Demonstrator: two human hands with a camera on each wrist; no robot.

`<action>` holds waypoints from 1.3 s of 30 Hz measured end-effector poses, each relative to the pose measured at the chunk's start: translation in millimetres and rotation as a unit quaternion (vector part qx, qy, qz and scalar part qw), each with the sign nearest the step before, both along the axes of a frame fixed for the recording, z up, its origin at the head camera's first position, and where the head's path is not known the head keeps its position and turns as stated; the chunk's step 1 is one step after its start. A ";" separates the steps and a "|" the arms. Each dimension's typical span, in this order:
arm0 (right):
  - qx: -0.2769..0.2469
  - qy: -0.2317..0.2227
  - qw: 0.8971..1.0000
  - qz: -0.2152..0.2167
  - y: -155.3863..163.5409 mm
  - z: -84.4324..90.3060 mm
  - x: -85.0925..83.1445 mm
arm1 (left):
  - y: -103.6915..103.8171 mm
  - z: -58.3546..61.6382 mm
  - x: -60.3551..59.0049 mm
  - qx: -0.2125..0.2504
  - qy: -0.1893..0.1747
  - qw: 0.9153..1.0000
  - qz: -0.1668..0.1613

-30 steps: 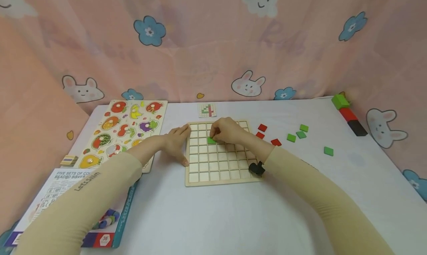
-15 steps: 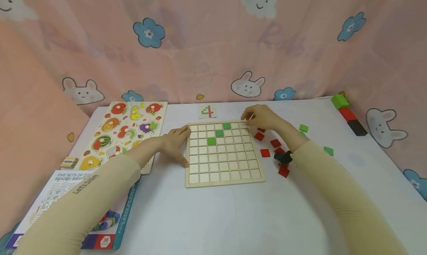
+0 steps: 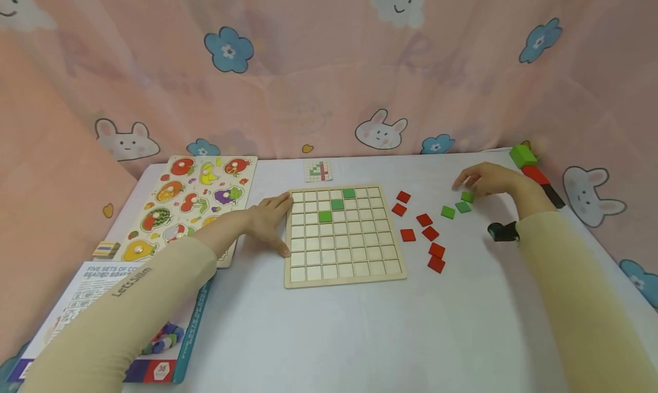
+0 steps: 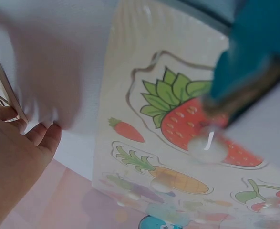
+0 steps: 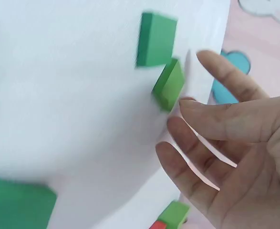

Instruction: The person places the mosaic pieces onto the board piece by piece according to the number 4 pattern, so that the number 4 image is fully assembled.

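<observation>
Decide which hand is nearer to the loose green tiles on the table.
Right. The right hand hovers open just above the green tiles, right of the grid board. The left hand rests against the board's left edge, far from them.

Fruit peg puzzle [image 3: 200, 194] left of frame centre on white table [image 3: 329, 330]. Printed box [image 3: 97, 319] lower left. Small pattern card [image 3: 319, 171] upper centre. Green, red, black blocks [image 3: 534, 176] far right. Pink bunny-print cloth [image 3: 329, 67] behind.
</observation>
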State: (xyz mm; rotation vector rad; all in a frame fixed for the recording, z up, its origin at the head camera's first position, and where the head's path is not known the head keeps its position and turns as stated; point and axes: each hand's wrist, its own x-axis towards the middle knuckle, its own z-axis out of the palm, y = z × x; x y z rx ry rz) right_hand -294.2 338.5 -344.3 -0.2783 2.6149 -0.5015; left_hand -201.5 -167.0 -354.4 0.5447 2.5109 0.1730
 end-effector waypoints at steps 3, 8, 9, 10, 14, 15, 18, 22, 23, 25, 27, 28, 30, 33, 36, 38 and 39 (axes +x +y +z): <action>-0.013 -0.014 1.000 0.005 9.1 -2.1 2.6 | 0.0 -0.4 -0.1 0.000 0.001 1.000 0.000; -0.014 0.015 1.000 0.016 8.9 -4.9 5.9 | -0.4 -0.5 0.3 0.000 0.005 1.000 0.000; -0.010 0.023 1.000 0.017 7.7 -5.3 6.1 | -0.6 -0.6 0.3 0.001 0.005 1.000 0.000; -0.006 0.031 0.999 0.017 7.1 -5.8 6.0 | -0.4 -0.3 0.4 0.001 0.006 1.000 -0.001; 0.006 0.038 0.999 -0.003 4.5 -7.9 4.6 | 0.1 -0.9 0.0 0.003 0.008 1.000 -0.002; 0.007 0.039 0.999 -0.009 3.6 -8.3 4.2 | 0.1 -1.1 -0.2 0.003 0.009 1.000 -0.002; 0.001 0.055 0.998 -0.020 -1.1 -9.3 2.1 | 0.1 -0.9 -0.1 0.004 0.005 1.000 0.000; -0.039 0.122 0.992 -0.014 -26.0 -10.1 1.4 | -0.4 -0.6 0.3 0.000 0.002 1.000 0.001; -0.054 0.139 0.989 -0.010 -36.9 -10.4 2.1 | -0.8 -0.5 0.3 -0.001 0.002 1.000 0.001; -0.084 0.159 0.984 -0.004 -62.6 -11.1 6.3 | -0.8 -0.5 0.4 -0.003 0.003 1.000 0.000; -0.112 0.159 0.981 0.008 -89.9 -11.3 13.0 | 0.1 -0.7 0.4 -0.002 0.004 1.000 -0.002; -0.125 0.153 0.980 0.017 -104.9 -10.9 16.3 | -0.3 -0.5 0.4 -0.002 0.006 1.000 -0.003; -0.146 0.141 0.978 0.038 -134.0 -10.3 23.2 | -0.8 0.1 0.3 -0.003 0.005 1.000 -0.002; -0.178 0.118 0.974 0.076 -174.2 -8.7 33.7 | -1.0 0.3 0.3 -0.002 0.004 1.000 0.000; -0.202 0.102 0.968 0.106 -210.0 -8.4 43.0 | -0.9 0.4 0.7 -0.001 0.000 1.000 0.003; -0.214 0.097 0.964 0.127 -229.5 -8.6 48.2 | -1.1 0.1 0.9 0.000 -0.001 1.000 0.004; -0.214 0.097 0.962 0.137 -238.3 -8.8 50.5 | -1.1 0.1 0.9 -0.001 -0.001 1.000 0.003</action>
